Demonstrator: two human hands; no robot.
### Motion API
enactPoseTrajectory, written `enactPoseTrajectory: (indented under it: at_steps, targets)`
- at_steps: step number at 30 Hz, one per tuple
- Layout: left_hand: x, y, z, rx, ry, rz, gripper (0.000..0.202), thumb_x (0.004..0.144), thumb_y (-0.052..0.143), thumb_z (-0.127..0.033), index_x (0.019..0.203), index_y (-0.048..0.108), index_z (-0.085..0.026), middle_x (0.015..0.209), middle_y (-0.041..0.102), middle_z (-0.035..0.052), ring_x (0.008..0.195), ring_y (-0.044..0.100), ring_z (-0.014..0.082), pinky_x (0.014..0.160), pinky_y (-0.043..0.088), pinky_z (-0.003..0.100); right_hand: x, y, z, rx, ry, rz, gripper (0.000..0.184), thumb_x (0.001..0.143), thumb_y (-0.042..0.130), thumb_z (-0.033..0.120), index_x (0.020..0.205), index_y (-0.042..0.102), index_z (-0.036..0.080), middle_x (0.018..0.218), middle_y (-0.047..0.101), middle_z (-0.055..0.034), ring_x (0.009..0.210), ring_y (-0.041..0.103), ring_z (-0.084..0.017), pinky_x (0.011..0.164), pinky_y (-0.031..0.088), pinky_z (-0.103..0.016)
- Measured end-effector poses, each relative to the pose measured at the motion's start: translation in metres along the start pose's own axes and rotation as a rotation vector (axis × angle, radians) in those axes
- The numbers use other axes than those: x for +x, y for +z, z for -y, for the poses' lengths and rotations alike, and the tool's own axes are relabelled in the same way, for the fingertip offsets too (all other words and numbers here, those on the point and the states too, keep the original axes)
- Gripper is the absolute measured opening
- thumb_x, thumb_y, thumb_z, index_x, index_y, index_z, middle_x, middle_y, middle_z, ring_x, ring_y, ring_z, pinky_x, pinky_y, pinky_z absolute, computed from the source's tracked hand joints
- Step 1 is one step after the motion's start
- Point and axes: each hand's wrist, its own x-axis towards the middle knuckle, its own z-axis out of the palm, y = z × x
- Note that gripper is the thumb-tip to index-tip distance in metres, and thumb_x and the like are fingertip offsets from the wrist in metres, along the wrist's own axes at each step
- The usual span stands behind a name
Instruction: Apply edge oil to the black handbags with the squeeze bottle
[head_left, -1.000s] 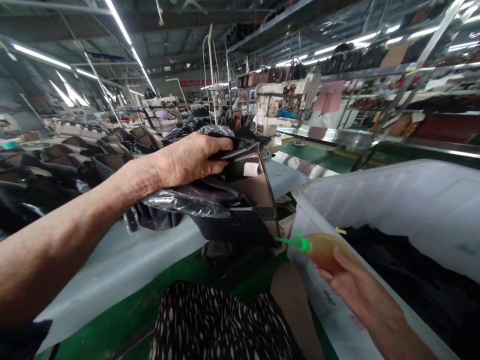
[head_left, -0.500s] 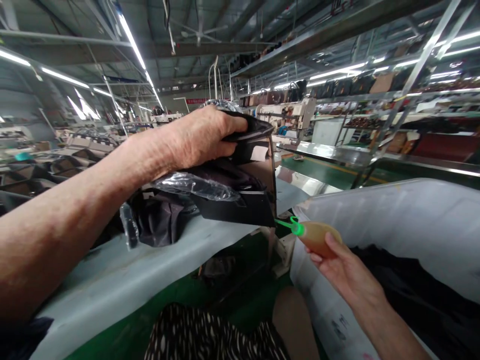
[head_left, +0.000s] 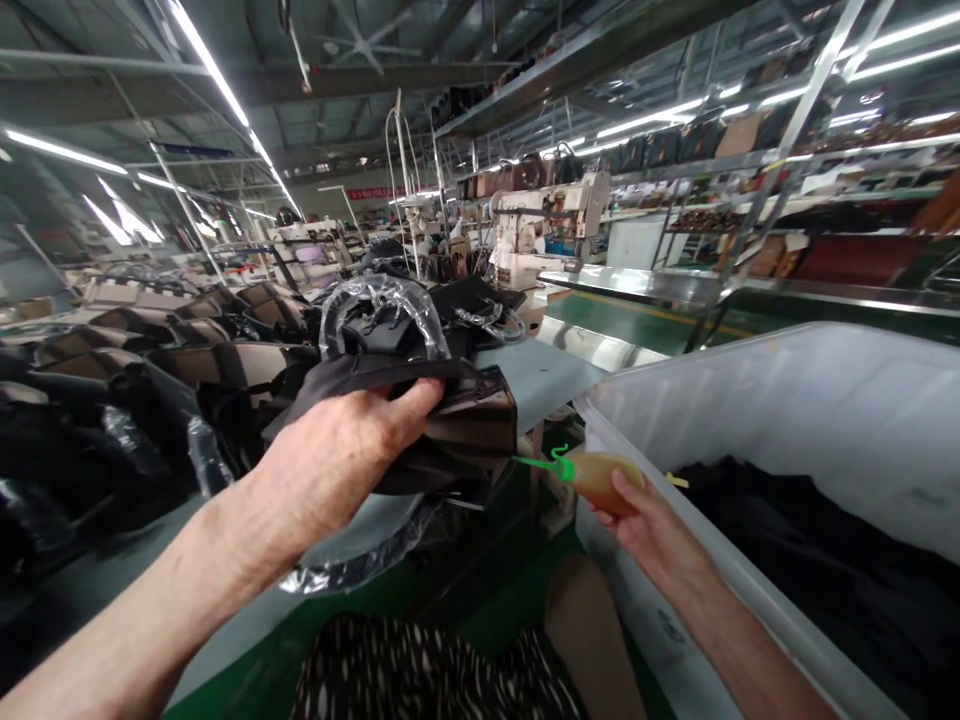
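Observation:
My left hand (head_left: 367,430) is closed on a black handbag (head_left: 469,425), gripping its upper edge. The bag is tilted, with its brown-and-dark side facing right, and clear plastic film covers its handles (head_left: 382,300). In my right hand (head_left: 637,510) is a squeeze bottle (head_left: 604,480) of amber liquid, with a green cap and a thin green nozzle. The nozzle's tip meets or nearly meets the right edge of the bag; I cannot tell if they touch. My left fingertips are partly hidden behind the bag material.
Several more dark bags (head_left: 217,370) crowd the table on the left. A large white bin (head_left: 750,370) with black material inside stands close on my right. A sewing machine (head_left: 551,220) stands beyond the grey-blue tabletop (head_left: 559,380).
The bag has been turned and lowered, so its brown-and-dark side and plastic-wrapped handles now show. My left hand has moved down and left; the bottle has shifted slightly left.

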Motion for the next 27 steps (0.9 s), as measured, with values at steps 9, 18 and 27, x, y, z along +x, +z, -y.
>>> enactPoseTrajectory:
  at_steps: [9,18,27]
  targets:
    - [-0.039,0.027,-0.021,-0.167,-0.054,-0.028,0.036,0.087,0.035,-0.012,0.112,0.059,-0.023,0.085,0.065,0.0073,0.077,0.065,0.0249,0.058,0.051,0.031,-0.009,0.010,0.007,-0.179,-0.191,-0.041,0.052,0.066,0.083,0.040,0.108,0.057,0.021,0.099,0.064,-0.0052,0.082,0.060,-0.020,0.057,0.048,-0.023]
    - [-0.056,0.044,-0.033,-0.227,-0.079,0.074,0.048,0.081,0.033,-0.002,0.118,0.058,-0.022,0.088,0.066,0.0075,0.077,0.067,0.0213,0.058,0.054,0.027,-0.013,0.018,0.026,-0.573,-0.477,-0.105,0.058,0.074,0.076,0.045,0.122,0.051,0.024,0.096,0.059,-0.0021,0.074,0.055,-0.018,0.064,0.047,-0.027]
    - [-0.052,0.037,-0.033,-0.185,-0.063,0.047,0.049,0.078,0.044,0.000,0.117,0.058,-0.025,0.098,0.066,0.0073,0.088,0.065,0.0211,0.068,0.055,0.026,-0.030,0.026,0.045,-0.858,-0.611,-0.097,0.056,0.074,0.073,0.046,0.122,0.053,0.025,0.114,0.058,-0.0037,0.101,0.055,-0.026,0.088,0.042,-0.034]
